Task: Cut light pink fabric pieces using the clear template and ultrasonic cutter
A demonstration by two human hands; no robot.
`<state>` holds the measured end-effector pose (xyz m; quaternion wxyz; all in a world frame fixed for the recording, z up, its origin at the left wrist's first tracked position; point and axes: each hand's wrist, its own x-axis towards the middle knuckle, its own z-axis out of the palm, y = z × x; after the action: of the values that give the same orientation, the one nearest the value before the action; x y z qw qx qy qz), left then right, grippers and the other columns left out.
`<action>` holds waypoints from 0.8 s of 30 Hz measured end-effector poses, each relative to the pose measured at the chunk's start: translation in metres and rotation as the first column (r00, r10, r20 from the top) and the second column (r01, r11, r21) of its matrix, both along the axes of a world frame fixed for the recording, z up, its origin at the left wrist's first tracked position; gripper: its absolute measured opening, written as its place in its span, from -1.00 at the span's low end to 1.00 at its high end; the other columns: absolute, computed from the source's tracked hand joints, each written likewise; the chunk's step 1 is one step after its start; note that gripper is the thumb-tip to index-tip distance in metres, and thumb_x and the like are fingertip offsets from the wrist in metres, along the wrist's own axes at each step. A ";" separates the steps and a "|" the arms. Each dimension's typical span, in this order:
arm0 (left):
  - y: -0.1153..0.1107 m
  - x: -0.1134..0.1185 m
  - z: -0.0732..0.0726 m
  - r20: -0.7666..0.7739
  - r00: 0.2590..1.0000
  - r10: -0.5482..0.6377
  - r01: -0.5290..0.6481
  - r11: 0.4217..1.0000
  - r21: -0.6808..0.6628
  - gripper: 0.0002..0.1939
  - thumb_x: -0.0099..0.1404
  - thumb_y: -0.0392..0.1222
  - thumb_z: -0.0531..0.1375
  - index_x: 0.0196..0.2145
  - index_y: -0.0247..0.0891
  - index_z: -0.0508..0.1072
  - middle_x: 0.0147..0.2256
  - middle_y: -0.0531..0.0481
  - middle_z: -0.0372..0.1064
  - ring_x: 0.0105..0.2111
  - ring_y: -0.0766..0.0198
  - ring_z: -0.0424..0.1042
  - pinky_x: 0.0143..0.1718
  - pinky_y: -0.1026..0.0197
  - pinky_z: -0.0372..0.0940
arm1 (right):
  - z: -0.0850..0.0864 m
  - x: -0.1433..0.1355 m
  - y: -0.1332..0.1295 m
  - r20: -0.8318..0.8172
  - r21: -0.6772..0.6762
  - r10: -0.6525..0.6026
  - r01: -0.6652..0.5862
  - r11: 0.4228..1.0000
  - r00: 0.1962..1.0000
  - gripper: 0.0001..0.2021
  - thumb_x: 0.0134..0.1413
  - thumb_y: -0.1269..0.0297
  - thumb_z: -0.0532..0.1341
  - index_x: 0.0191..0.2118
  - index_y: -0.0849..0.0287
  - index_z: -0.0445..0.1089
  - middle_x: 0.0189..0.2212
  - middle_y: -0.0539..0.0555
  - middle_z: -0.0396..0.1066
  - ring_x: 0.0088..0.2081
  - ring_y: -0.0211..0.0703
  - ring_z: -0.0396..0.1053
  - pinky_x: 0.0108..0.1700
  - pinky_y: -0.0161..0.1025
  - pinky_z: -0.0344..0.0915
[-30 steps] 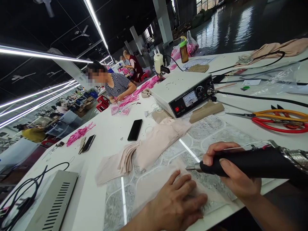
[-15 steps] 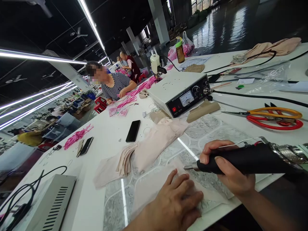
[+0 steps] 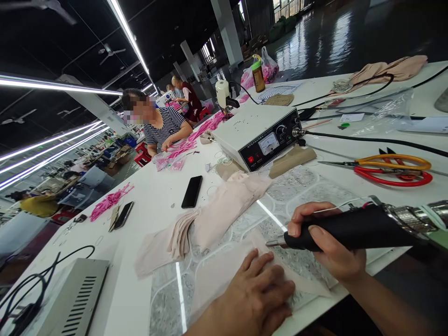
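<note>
My left hand [image 3: 257, 284] lies with fingers stretched out on a thin pale pink piece of fabric [image 3: 219, 268], pressing it against a grey patterned sheet [image 3: 168, 298]. Gripped in my right hand [image 3: 336, 247] is a handheld ultrasonic tool [image 3: 350, 228] with a thick black handle and a narrow metal tip. That tip rests at the fabric's edge, just beyond my left fingertips; whether it touches the cloth I cannot tell. Beyond my left hand lie a fanned stack of fabric pieces [image 3: 180, 235] and a larger pile of the same fabric [image 3: 231, 205].
A control box with a meter [image 3: 259, 135] stands behind the fabric. Orange and red-handled scissors [image 3: 392, 168] lie at right. A black phone [image 3: 192, 192] lies centre-left. At lower left stands a vented metal box [image 3: 80, 298]. A co-worker [image 3: 164, 126] sits across the table, handling pink strips.
The view has shifted slightly, moving the background a little left. The tool's tip and my left hand stay almost where they were on the fabric, with only small movement.
</note>
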<state>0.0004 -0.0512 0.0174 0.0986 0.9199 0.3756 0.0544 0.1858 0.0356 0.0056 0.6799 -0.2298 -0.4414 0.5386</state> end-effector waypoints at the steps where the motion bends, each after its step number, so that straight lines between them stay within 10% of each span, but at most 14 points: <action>1: 0.000 0.000 -0.001 0.005 1.000 -0.001 0.001 1.000 0.004 -0.64 0.40 -0.03 0.08 0.10 -0.16 0.31 0.04 -0.01 0.32 0.22 0.07 0.12 0.27 -0.06 -0.03 | 0.000 0.000 0.000 -0.002 0.000 -0.003 0.003 1.000 1.000 -0.92 0.08 0.22 0.24 -0.28 0.03 0.36 -0.44 0.02 0.33 -0.51 -0.15 0.34 -0.42 -0.14 0.36; 24: 0.005 -0.001 -0.004 0.055 0.998 -0.035 0.035 0.999 -0.002 -0.67 0.37 -0.05 0.11 0.05 -0.18 0.33 -0.06 -0.03 0.35 0.15 0.12 0.19 0.27 -0.06 -0.11 | -0.002 -0.002 0.001 -0.013 -0.043 -0.008 0.007 0.999 1.000 -0.89 0.07 0.20 0.25 -0.29 0.06 0.35 -0.44 0.01 0.32 -0.50 -0.16 0.31 -0.41 -0.15 0.35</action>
<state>-0.0001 -0.0458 0.0134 0.1110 0.9244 0.3566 0.0773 0.1834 0.0364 0.0040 0.6798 -0.2424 -0.4245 0.5468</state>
